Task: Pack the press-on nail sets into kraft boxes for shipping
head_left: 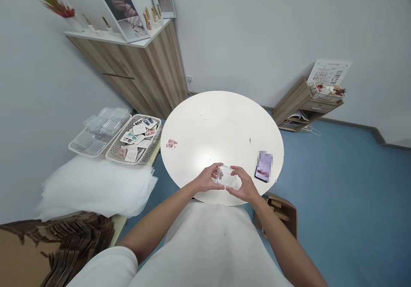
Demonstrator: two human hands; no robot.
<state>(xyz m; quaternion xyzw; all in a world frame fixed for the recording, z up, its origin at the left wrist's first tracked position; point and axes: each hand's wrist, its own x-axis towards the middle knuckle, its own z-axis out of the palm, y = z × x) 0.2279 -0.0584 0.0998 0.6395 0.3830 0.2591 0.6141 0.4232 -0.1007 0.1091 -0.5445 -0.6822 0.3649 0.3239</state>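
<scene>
Between my two hands is a small clear plastic box (226,177), held over the near edge of the round white table (221,115). My left hand (208,178) grips its left end, thumb and fingers curled round the corners. On the opposite end, my right hand (243,184) is closed in the same way. Whether anything lies inside the box I cannot tell. A set of small reddish press-on nails (171,144) lies at the table's left side. To the right of my hands rests a phone (263,167) with its screen lit and partly blurred.
Left of the table stand a basket of nail cards (136,139) and a tray of clear boxes (101,133). Nearer are white foam sheets (96,186) and stacked cardboard (77,248). A cabinet (128,73) and a low shelf (308,103) stand behind; an open carton (285,214) sits below right.
</scene>
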